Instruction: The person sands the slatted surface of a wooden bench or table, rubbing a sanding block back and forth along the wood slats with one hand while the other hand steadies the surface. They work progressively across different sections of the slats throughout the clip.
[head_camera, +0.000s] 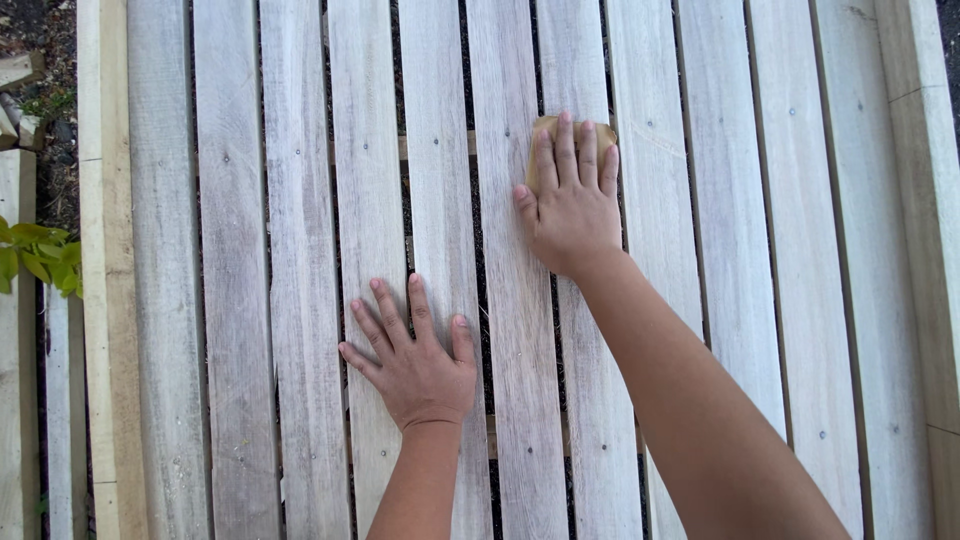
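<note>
A panel of pale, weathered wooden slats (300, 200) fills the view, nailed side by side with dark gaps between them. My right hand (572, 200) lies flat on a small tan piece of sandpaper (546, 126), pressing it against a slat near the middle top. Only the paper's upper edge shows past my fingertips. My left hand (410, 352) rests flat on the slats lower down and to the left, fingers spread, holding nothing.
A thicker frame board (925, 200) borders the slats on the right and another (100, 250) on the left. Beyond the left edge lie dark soil, a green leafy plant (38, 258) and loose wood pieces (18, 70).
</note>
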